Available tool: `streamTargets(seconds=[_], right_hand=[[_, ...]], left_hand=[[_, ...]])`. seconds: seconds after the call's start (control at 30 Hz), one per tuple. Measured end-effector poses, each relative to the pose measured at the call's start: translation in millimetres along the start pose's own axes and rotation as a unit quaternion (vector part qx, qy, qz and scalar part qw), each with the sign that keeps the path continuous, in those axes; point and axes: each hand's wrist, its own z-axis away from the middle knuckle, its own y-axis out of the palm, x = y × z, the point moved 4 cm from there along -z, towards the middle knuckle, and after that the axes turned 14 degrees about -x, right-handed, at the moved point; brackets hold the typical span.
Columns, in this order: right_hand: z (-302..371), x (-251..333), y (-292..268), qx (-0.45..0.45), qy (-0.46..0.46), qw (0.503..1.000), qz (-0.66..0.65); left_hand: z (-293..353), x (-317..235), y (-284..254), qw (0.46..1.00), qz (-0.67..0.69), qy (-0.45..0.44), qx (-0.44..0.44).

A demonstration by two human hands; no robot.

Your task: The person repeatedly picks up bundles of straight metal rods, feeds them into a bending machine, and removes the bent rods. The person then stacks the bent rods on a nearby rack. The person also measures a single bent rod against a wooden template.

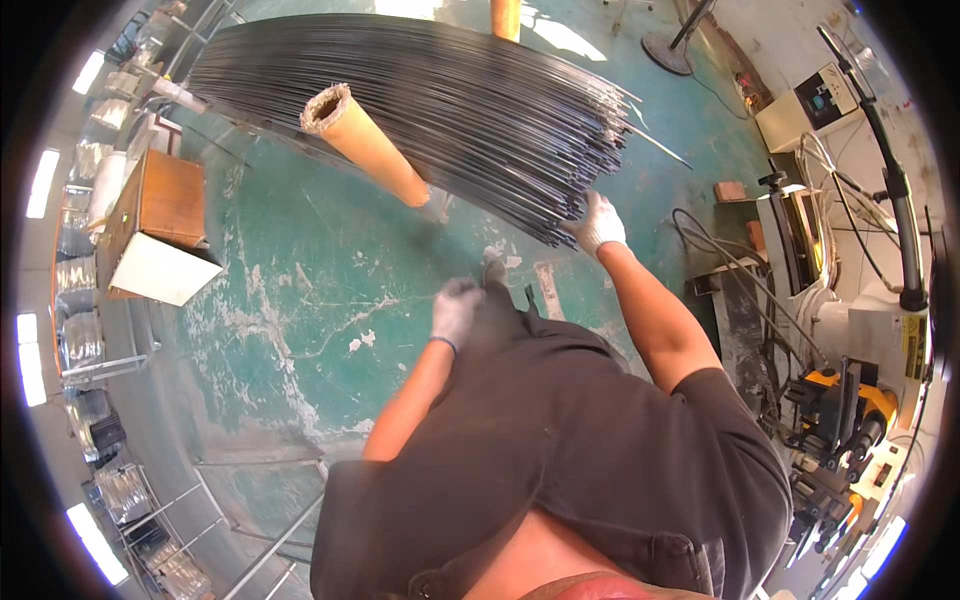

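A large bundle of long, thin black rods lies across the upper part of the view, its uneven ends fanned out toward the right. My right hand, in a white glove, reaches the nearest rod ends. Its thumb and fingers are spread apart against those ends, and no single rod shows clearly gripped. In front of my dark clothing is my left hand, also in a pale glove and away from the bundle. Motion blurs its fingers, so their hold cannot be made out.
An upright orange-tan tube stands at the bundle's near side. On the left is a brown cabinet with a white panel. A machine with cables fills the right. A round stand base rests on the worn green floor.
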Motion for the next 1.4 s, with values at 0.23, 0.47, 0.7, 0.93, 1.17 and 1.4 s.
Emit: streamTargets(seconds=[0.23,0.47,0.7,0.93,1.17,1.4], right_hand=[[-56,125,46,-0.008,-0.135,0.988,0.076],[-101,166,95,0.063,-0.264,0.958,0.094],[-132,168,105,0.069,-0.192,0.971,0.125],[-175,179,92,0.057,-0.12,0.981,0.144],[-109,191,110,0.122,-0.127,0.979,0.104],[-144,173,87,-0.002,-0.177,0.977,0.117]], left_hand=[[-145,-87,-71,0.993,-0.023,0.105,-0.056],[-155,-76,-127,0.988,-0.021,-0.013,-0.151],[-81,-21,-97,0.976,0.013,-0.173,-0.131],[-87,-30,-88,0.98,-0.017,-0.152,-0.128],[-131,-82,-72,0.987,-0.059,-0.091,-0.119],[-137,-100,-48,0.994,-0.025,-0.045,-0.094]])
